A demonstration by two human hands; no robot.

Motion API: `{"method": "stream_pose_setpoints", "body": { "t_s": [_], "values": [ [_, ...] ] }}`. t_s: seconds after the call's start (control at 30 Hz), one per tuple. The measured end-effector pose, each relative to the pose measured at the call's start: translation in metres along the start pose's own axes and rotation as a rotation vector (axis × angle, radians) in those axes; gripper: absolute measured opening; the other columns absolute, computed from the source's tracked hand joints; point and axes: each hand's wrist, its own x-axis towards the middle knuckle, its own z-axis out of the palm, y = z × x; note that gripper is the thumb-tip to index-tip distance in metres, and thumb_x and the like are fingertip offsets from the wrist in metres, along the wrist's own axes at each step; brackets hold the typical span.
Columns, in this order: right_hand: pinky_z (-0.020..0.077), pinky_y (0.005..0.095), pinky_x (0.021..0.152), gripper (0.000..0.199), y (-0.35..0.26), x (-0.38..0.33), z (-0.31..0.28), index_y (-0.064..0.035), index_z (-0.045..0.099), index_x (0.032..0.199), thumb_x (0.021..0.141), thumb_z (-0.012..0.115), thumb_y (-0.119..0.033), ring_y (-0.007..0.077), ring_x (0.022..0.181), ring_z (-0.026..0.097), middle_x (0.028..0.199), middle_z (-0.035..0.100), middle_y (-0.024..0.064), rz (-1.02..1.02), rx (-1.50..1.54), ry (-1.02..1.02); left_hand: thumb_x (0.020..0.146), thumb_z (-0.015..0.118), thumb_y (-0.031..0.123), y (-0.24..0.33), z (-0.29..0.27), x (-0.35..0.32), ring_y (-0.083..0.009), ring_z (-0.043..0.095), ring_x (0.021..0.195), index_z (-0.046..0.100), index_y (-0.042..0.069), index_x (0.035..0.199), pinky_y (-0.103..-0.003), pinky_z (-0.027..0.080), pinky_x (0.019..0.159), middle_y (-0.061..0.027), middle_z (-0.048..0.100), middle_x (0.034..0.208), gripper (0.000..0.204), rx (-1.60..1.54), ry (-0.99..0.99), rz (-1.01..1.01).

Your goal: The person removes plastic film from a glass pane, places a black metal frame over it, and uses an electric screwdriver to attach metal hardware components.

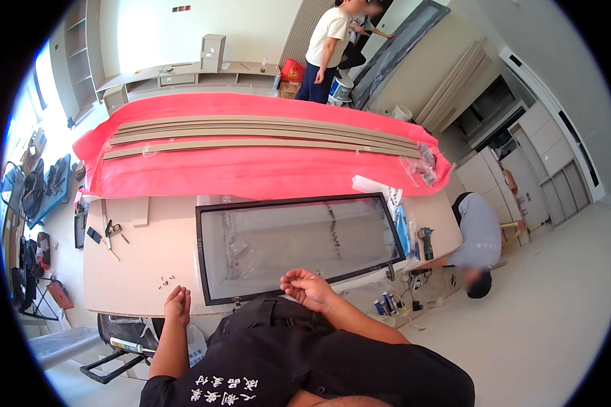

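Both hands rest empty at the near tabletop [136, 264] edge, left hand [178, 304] loosely open, right hand [307, 287] with fingers curled beside the black-framed glass panel [295, 244], still film-wrapped and seemingly unmounted. Beyond, long beige trim strips [258, 133] lie on a red sheet [251, 169]; two people stand far, one crouches right.

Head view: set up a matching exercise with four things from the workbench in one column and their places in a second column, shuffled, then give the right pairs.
Things:
1. black-framed glass panel
2. long beige trim strips
3. left hand
4. cordless drill

Places:
A. at the near edge of the beige benchtop, left of the panel
B. on the red sheet across the far side
C. flat on the bench in front of the person
D. at the right end of the bench, past the panel's right edge

Pairs: 1-C, 2-B, 3-A, 4-D
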Motion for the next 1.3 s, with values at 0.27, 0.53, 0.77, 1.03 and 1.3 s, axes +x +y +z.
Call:
{"method": "stream_pose_setpoints", "body": {
  "t_s": [0.27,0.53,0.77,1.03,1.3],
  "values": [
    [0.0623,0.0341,0.084,0.018,0.0,0.003,-0.004,-0.0014,0.06,0.112,0.1,0.047,0.003,0.0264,0.101,0.071,0.111,0.069,0.0151,-0.008,0.015,0.007,0.099,0.057,0.001,-0.004,-0.015,0.015,-0.0206,0.065,0.099,0.056,0.004,0.133,-0.03,0.057,0.086,-0.0104,0.066,0.118,0.034,0.023,0.023,0.01],
    [0.0621,0.0336,0.08,0.018,0.0,0.013,-0.015,-0.0001,0.061,0.109,0.097,0.048,0.0,0.0235,0.089,0.072,0.102,0.07,0.0157,0.028,0.022,-0.152,0.1,0.05,0.011,-0.009,-0.101,0.089,-0.0157,0.057,0.083,0.06,0.007,0.093,-0.03,0.055,0.089,-0.0049,0.056,0.085,0.012,-0.113,-0.125,0.223],
    [0.0619,0.0341,0.079,0.018,0.003,-0.01,-0.009,-0.0032,0.06,0.11,0.097,0.048,0.001,0.0239,0.092,0.071,0.104,0.07,0.0139,-0.005,-0.055,0.086,0.097,0.059,0.003,0.018,-0.051,0.036,-0.0218,0.067,0.098,0.06,-0.001,0.127,-0.028,0.06,0.085,-0.013,0.066,0.116,0.03,0.008,0.269,0.178],
    [0.0617,0.0343,0.08,0.017,-0.007,-0.012,-0.003,-0.004,0.06,0.109,0.097,0.048,0.001,0.0239,0.092,0.071,0.105,0.07,0.0132,0.024,-0.108,0.094,0.103,0.053,0.034,0.023,-0.031,0.05,-0.0295,0.047,0.134,0.041,-0.002,0.147,-0.039,0.039,0.113,-0.0171,0.049,0.145,0.058,-0.217,0.258,0.158],
    [0.0615,0.0344,0.08,0.016,-0.008,-0.014,-0.009,-0.0036,0.059,0.109,0.098,0.048,0.0,0.0241,0.091,0.071,0.105,0.07,0.0133,0.008,-0.103,0.1,0.105,0.042,0.047,0.035,-0.034,0.049,-0.0304,0.029,0.15,0.027,-0.004,0.155,-0.041,0.023,0.123,-0.0179,0.031,0.162,0.073,-0.281,0.132,0.192]
  ]
}}
